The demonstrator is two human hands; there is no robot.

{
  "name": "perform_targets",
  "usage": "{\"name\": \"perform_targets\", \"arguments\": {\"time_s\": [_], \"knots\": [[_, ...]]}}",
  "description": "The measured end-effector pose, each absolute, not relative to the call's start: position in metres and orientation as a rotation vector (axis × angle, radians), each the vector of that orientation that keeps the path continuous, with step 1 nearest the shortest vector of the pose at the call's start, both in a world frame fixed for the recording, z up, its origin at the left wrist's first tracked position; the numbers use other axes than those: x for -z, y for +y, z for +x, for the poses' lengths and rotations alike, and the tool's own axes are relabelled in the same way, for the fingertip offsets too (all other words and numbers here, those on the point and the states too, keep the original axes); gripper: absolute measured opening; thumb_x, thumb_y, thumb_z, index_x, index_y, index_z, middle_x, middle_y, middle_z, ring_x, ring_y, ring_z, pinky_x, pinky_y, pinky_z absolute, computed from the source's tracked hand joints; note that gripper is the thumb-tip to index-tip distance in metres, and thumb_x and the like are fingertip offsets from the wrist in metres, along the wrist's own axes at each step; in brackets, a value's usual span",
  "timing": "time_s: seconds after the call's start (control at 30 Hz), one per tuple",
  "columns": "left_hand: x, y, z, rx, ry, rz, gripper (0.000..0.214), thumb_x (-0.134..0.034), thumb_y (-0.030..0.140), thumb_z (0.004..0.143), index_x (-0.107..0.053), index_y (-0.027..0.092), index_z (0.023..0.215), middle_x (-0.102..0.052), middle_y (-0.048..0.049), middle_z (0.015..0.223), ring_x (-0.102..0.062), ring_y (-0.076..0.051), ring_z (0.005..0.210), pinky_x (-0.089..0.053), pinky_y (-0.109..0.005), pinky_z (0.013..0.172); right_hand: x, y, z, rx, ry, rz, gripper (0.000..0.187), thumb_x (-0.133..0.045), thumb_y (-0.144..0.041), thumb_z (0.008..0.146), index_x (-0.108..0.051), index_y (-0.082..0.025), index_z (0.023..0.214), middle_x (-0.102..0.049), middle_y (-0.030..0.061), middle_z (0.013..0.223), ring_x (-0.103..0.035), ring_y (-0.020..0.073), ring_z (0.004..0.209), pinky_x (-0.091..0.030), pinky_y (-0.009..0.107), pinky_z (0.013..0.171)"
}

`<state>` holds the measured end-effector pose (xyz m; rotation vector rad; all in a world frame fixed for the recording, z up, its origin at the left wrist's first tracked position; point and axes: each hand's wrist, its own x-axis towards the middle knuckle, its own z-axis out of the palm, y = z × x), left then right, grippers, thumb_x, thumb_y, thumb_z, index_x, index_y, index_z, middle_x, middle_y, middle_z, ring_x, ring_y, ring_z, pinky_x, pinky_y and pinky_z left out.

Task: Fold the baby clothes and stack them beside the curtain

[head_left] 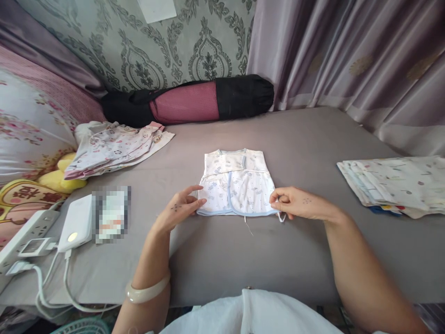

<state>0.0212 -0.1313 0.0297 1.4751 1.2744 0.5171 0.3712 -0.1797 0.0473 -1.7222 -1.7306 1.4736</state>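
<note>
A small white baby garment (238, 183) with pale blue trim lies flat on the grey bed surface (302, 139), sleeves folded in. My left hand (181, 208) rests at its lower left corner, fingers pinching the hem. My right hand (299, 203) is at the lower right corner, fingers curled on the hem beside a thin tie string (282, 217).
A stack of folded printed cloths (396, 183) lies at the right. A pile of pink-patterned baby clothes (114, 146) sits at the left, with a rolled mat in a black bag (194, 102) behind. A power bank (76, 222), power strip (24, 236) and cables lie at the near left edge.
</note>
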Motion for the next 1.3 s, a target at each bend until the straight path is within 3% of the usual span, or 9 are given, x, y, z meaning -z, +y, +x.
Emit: {"name": "perform_targets", "arguments": {"time_s": [0.2,0.43,0.7,0.93,1.13,1.3], "knots": [[-0.028,-0.13,0.018,-0.414,1.163,1.44,0.04,-0.071,0.048,0.076,-0.071,0.022,0.107,-0.054,0.003,0.067,-0.049,-0.01,0.062,-0.042,-0.021,0.057,-0.049,-0.178,0.375,-1.597,-1.726,-1.587,0.034,-0.068,-0.05,0.076,-0.069,-0.017,0.086,-0.069,0.0042,0.071,-0.058,0.0125,0.057,-0.046,0.025,0.055],[-0.031,-0.127,0.027,-0.667,1.236,1.261,0.032,-0.078,0.046,0.069,-0.074,0.02,0.087,-0.062,-0.0018,0.078,-0.05,-0.01,0.065,-0.04,-0.02,0.055,-0.051,-0.173,0.38,-1.429,-1.559,-1.579,0.038,-0.068,-0.054,0.077,-0.07,-0.019,0.092,-0.067,0.0014,0.07,-0.057,0.0108,0.058,-0.039,0.023,0.052],[-0.027,-0.115,0.042,-0.994,1.243,1.205,0.035,-0.079,0.046,0.069,-0.075,0.02,0.091,-0.067,-0.0026,0.081,-0.051,-0.01,0.067,-0.039,-0.021,0.057,-0.043,-0.166,0.372,-1.126,-1.306,-1.48,0.044,-0.07,-0.058,0.076,-0.072,-0.02,0.101,-0.068,0.0032,0.072,-0.064,0.0164,0.07,-0.048,0.026,0.059],[-0.029,-0.107,0.051,-1.097,1.213,1.286,0.034,-0.074,0.045,0.074,-0.075,0.02,0.096,-0.068,-0.0035,0.083,-0.055,-0.013,0.074,-0.041,-0.023,0.061,-0.038,-0.163,0.366,-1.101,-1.233,-1.417,0.05,-0.063,-0.056,0.083,-0.066,-0.023,0.121,-0.069,0.0016,0.069,-0.067,0.017,0.069,-0.054,0.032,0.068],[-0.027,-0.103,0.059,-1.106,1.25,1.4,0.035,-0.069,0.045,0.079,-0.072,0.021,0.105,-0.068,-0.0031,0.094,-0.055,-0.013,0.079,-0.045,-0.023,0.068,-0.031,-0.16,0.359,-1.051,-1.252,-1.413,0.053,-0.06,-0.055,0.086,-0.06,-0.025,0.13,-0.071,0.0023,0.082,-0.069,0.0175,0.071,-0.058,0.036,0.074],[-0.02,-0.094,0.064,-1.073,1.245,1.457,0.046,-0.067,0.049,0.079,-0.068,0.021,0.115,-0.063,-0.0021,0.089,-0.052,-0.011,0.067,-0.04,-0.022,0.057,-0.023,-0.154,0.353,-0.951,-1.285,-1.462,0.056,-0.058,-0.054,0.086,-0.056,-0.025,0.134,-0.074,0.0046,0.091,-0.069,0.0177,0.07,-0.059,0.039,0.076]]}}
